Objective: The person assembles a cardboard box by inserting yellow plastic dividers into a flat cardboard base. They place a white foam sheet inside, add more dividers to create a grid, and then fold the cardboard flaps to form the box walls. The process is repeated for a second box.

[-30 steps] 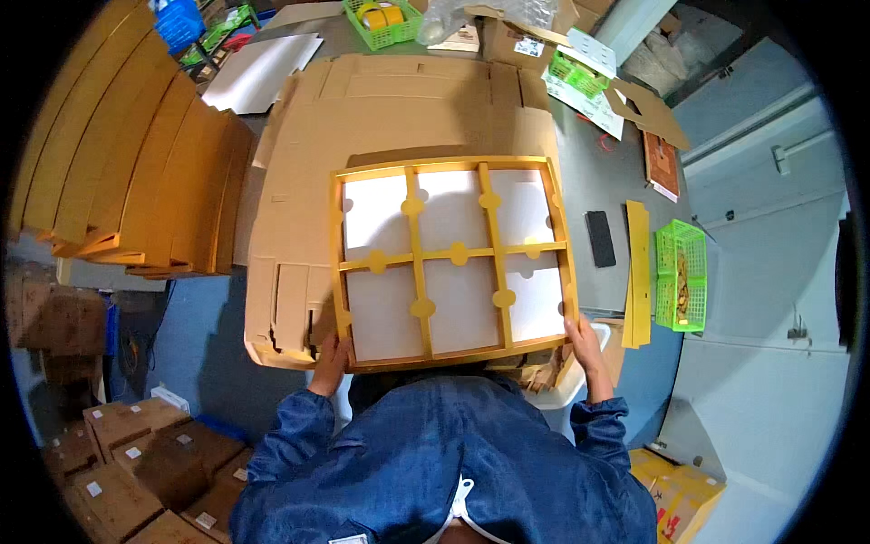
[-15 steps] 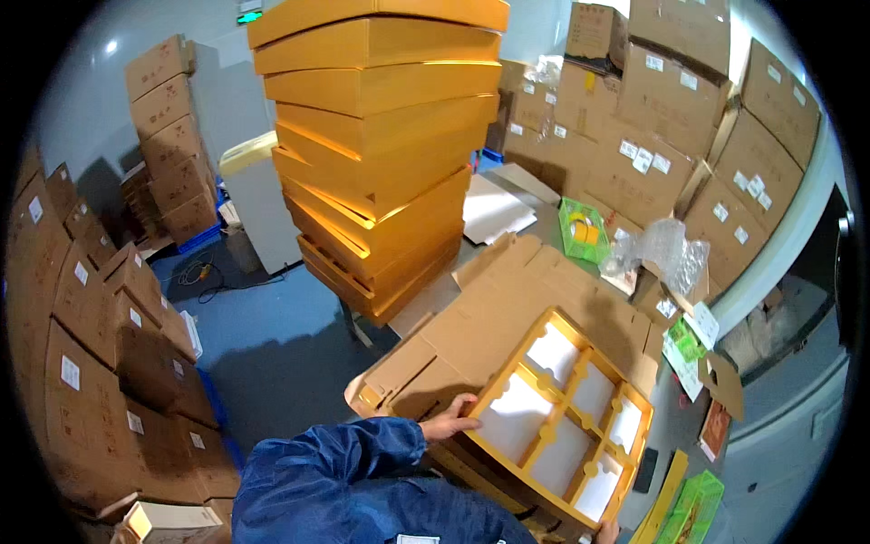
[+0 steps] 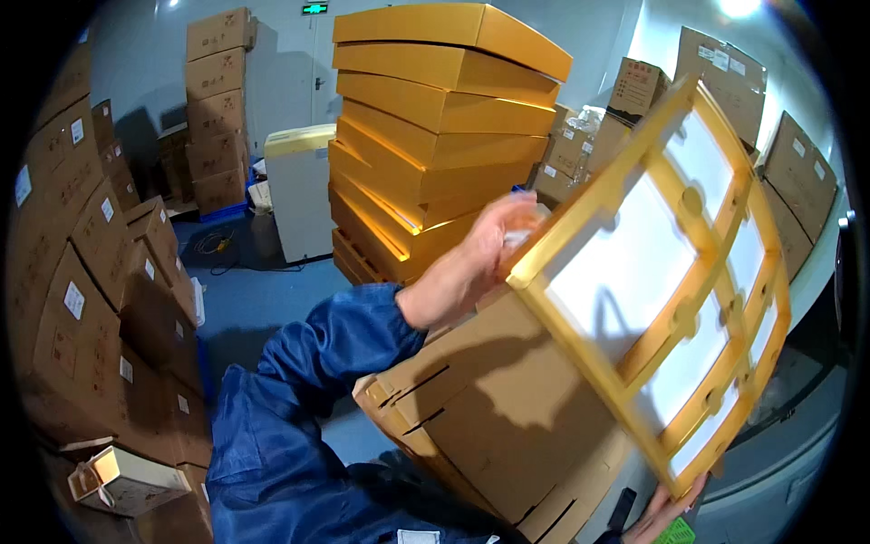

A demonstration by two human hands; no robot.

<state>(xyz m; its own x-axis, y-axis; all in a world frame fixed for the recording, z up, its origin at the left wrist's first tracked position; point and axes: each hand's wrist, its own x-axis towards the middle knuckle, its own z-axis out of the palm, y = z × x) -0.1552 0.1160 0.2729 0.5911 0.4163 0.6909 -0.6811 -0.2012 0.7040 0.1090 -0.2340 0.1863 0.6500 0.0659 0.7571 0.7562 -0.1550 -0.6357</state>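
Note:
A shallow yellow box (image 3: 627, 381) with divided compartments and white bottoms is raised and tilted up in front of me on the right. My left hand (image 3: 485, 245) is at its left edge, slightly blurred, with the fingers curled and partly hidden behind the box. The box's lower corner is gripped by my right hand (image 3: 669, 515), its thumb on the yellow rim. Beneath the box lies a flattened brown cardboard carton (image 3: 489, 399) on the table, with the box's shadow across it.
A tall, uneven stack of yellow boxes (image 3: 435, 118) stands just beyond my left hand. Brown cartons (image 3: 136, 299) are piled along the left, with more cartons (image 3: 725, 82) at the back right. A dark phone-like object (image 3: 623, 510) and a green basket (image 3: 675, 533) are near my right hand.
The divided yellow box has been lifted off the cardboard and tilted up toward the right. My left hand has risen with its edge, and the view has turned left.

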